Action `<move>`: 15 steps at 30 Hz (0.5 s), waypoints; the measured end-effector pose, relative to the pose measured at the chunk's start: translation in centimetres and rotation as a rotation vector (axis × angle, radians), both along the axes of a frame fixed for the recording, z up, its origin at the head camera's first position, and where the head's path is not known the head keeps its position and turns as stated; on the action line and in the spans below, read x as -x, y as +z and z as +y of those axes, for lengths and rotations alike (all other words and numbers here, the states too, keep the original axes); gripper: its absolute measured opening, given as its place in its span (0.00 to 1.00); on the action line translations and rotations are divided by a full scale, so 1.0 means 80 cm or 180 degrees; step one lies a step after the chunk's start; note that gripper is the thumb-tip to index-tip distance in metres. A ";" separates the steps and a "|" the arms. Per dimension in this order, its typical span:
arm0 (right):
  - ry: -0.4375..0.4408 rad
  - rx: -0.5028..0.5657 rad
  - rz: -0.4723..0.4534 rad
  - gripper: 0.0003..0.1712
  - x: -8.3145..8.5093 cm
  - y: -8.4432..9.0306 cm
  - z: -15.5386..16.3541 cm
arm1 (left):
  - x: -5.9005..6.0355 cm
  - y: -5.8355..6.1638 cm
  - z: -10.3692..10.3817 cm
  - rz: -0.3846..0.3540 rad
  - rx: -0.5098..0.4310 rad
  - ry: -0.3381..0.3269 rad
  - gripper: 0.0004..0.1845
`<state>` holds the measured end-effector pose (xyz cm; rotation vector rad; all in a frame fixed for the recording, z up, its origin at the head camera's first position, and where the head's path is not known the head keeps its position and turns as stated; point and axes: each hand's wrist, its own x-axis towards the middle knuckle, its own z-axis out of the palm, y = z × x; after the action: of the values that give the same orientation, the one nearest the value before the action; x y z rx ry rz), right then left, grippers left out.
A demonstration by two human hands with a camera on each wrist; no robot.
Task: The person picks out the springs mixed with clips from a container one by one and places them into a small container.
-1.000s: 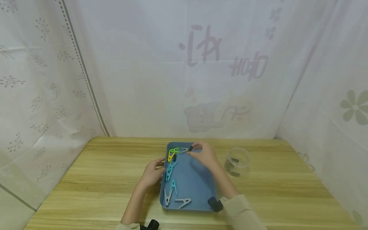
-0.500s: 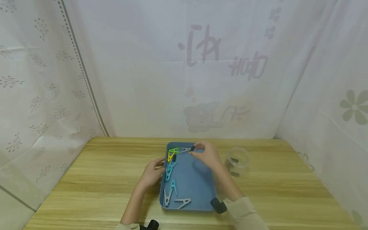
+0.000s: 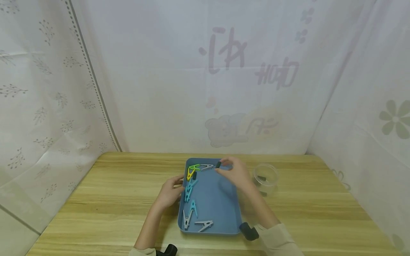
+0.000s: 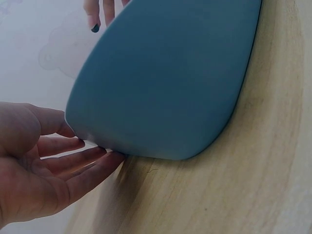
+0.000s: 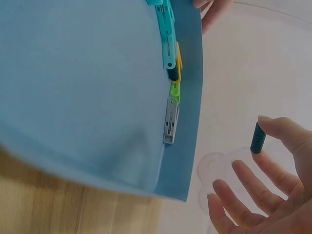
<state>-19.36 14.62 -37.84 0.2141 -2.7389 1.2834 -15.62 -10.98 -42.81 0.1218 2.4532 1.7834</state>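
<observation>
A blue tray [image 3: 213, 199] lies on the table, its underside and outer wall [image 4: 165, 87] filling much of the left wrist view. At its left side my left hand [image 3: 171, 192] holds the rim, thumb at the edge and fingertips against the outer wall. My right hand [image 3: 235, 173] pinches a small dark ribbed cylinder [image 5: 258, 138] between thumb and index finger, the other fingers spread. It hovers over the tray's far right part, just right of a grey clothespin [image 3: 207, 166]. Another dark cylinder [image 3: 194, 175] lies beside the yellow clothespin [image 3: 190, 174].
Along the tray's left side lie a green clothespin [image 3: 193, 167], several turquoise clothespins [image 3: 189, 193] and a grey one [image 3: 187, 219]. Another grey clothespin [image 3: 204, 225] lies near the front wall. Right of the tray stands a clear round container [image 3: 266, 175] with dark cylinders inside.
My right hand has shifted slightly right with the dark cylinder, away from the far grey clothespin, which now shows whole. My left hand stays at the tray's rim.
</observation>
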 end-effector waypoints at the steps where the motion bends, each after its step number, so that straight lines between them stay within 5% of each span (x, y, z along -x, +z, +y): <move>1: -0.0004 0.0002 -0.0005 0.22 -0.001 0.001 0.001 | 0.000 0.000 0.000 0.0000 0.0005 0.0001 0.28; 15: -0.0100 -0.0103 -0.0013 0.24 -0.013 0.010 0.015 | -0.001 0.002 -0.001 -0.0007 -0.0036 0.0014 0.28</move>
<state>-18.29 15.80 -37.01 0.1708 -2.7565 1.2341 -15.52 -11.02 -42.62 0.1156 2.4442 1.7984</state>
